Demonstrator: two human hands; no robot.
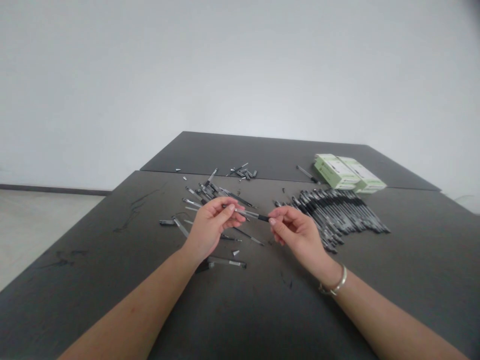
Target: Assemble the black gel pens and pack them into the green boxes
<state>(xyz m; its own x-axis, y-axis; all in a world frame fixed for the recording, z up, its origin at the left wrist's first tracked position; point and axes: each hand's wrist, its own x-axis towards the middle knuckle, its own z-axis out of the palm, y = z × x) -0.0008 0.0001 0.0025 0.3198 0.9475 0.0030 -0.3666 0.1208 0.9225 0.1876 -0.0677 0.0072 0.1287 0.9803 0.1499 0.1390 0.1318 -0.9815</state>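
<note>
A clear-barrelled pen point(250, 214) with a black grip is held level between my two hands, above the table. My left hand point(214, 220) pinches its left end between thumb and fingers. At the other end, the thumb and fingers of my right hand point(296, 231) close on the pen near its black grip; the tip is hidden there. Behind and below my left hand lies a loose heap of pens and pen parts point(210, 189). To the right of my right hand, many assembled-looking pens point(345, 212) lie side by side in a row.
Two stacks of green-and-white boxes point(333, 172) stand at the back right, with a single pen point(307, 174) beside them. Small black caps point(246, 174) are scattered farther back. Another pen point(227, 262) lies near my left wrist. The dark table point(255, 310) has a seam and smudges.
</note>
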